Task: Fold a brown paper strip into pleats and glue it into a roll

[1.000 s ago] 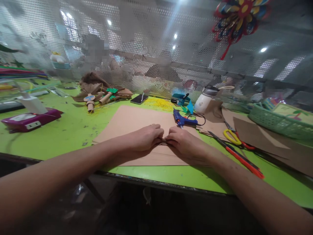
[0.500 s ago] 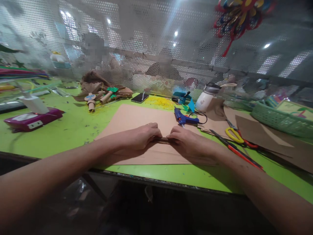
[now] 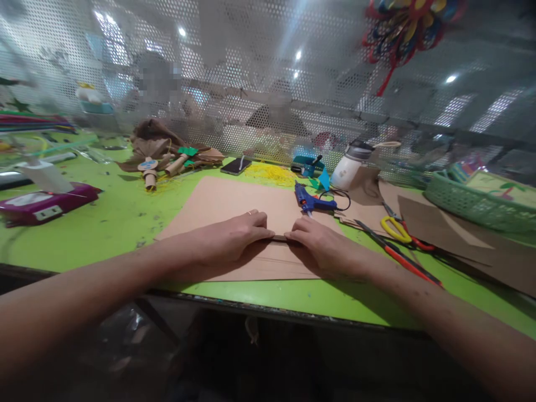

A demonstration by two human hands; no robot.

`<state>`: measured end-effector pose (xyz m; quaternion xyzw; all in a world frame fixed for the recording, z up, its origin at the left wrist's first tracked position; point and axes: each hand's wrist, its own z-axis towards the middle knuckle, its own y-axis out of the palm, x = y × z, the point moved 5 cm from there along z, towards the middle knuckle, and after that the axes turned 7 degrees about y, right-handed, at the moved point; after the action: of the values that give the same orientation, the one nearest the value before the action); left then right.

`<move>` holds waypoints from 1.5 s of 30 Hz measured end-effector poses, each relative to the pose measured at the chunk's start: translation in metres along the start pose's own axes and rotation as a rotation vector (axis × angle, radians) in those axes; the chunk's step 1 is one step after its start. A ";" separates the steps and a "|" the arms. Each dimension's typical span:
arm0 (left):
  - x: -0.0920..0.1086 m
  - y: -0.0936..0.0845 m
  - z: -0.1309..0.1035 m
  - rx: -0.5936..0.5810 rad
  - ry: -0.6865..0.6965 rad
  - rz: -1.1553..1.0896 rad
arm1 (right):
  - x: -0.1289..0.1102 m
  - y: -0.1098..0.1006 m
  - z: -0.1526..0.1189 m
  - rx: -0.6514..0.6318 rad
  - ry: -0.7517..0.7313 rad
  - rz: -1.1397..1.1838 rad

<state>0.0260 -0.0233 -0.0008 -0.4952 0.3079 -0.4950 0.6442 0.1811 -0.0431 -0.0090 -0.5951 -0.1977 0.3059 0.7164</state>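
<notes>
**Paper strip [image 3: 280, 238] held at both ends above brown sheet [image 3: 234, 195]**

The background is filled by a grey perforated screen [image 3: 251, 61]; in front of it a green table [image 3: 121, 215] is spread with craft materials; at its near edge, in the middle, the brown sheet is laid flat; at the right a green basket [image 3: 481, 204] is seen, with brown paper pieces [image 3: 444, 229] spread before it; at the left a purple power strip [image 3: 46, 205] is placed; beyond the sheet, to the right, a white bottle [image 3: 347, 169] with a dark lid is stood upright.

Over the sheet the left hand [image 3: 237, 237] and the right hand [image 3: 326, 245] are brought near each other, a small gap being left between them; a blue glue gun [image 3: 314, 201] is laid just beyond the right hand; to its right, scissors [image 3: 396, 229] with a yellow loop are seen; a dark phone [image 3: 235, 166] is set farther back.

The narrow brown strip is located in the gap, above the sheet; its left end is pinched by closed left fingers, its right end by closed right fingers; whether the sheet is touched by it cannot be told.
</notes>
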 end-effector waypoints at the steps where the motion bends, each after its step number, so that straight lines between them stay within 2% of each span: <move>1: 0.000 0.000 0.000 -0.002 -0.005 0.008 | 0.000 -0.001 0.001 0.003 0.015 -0.017; 3: -0.004 0.003 0.003 -0.020 -0.019 0.021 | 0.001 -0.002 0.008 -0.010 0.052 -0.073; 6: -0.009 0.010 0.010 -0.046 -0.047 0.058 | 0.001 0.000 0.022 -0.108 0.087 -0.160; 10: -0.009 0.011 0.017 -0.024 -0.115 0.169 | 0.003 0.001 0.037 -0.161 0.164 -0.236; 13: -0.003 0.009 0.019 -0.024 -0.144 0.221 | -0.001 0.002 0.037 -0.132 0.172 -0.270; 18: 0.006 0.006 0.018 0.002 -0.132 0.235 | -0.013 0.000 0.030 -0.003 0.153 -0.368; 22: 0.006 0.009 0.016 0.017 -0.140 0.231 | -0.017 0.000 0.030 0.039 0.126 -0.395; 31: -0.002 0.010 0.007 -0.002 -0.197 0.007 | -0.005 0.003 0.033 -0.146 0.092 -0.247; 37: -0.004 0.012 0.001 0.039 -0.200 -0.075 | -0.003 0.003 0.029 -0.134 0.107 -0.214; 45: -0.002 0.014 -0.004 0.046 -0.113 -0.009 | -0.002 0.003 0.019 -0.095 0.064 -0.202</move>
<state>0.0270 -0.0222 -0.0158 -0.5086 0.2574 -0.4762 0.6696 0.1664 -0.0299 -0.0080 -0.6149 -0.2482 0.2032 0.7204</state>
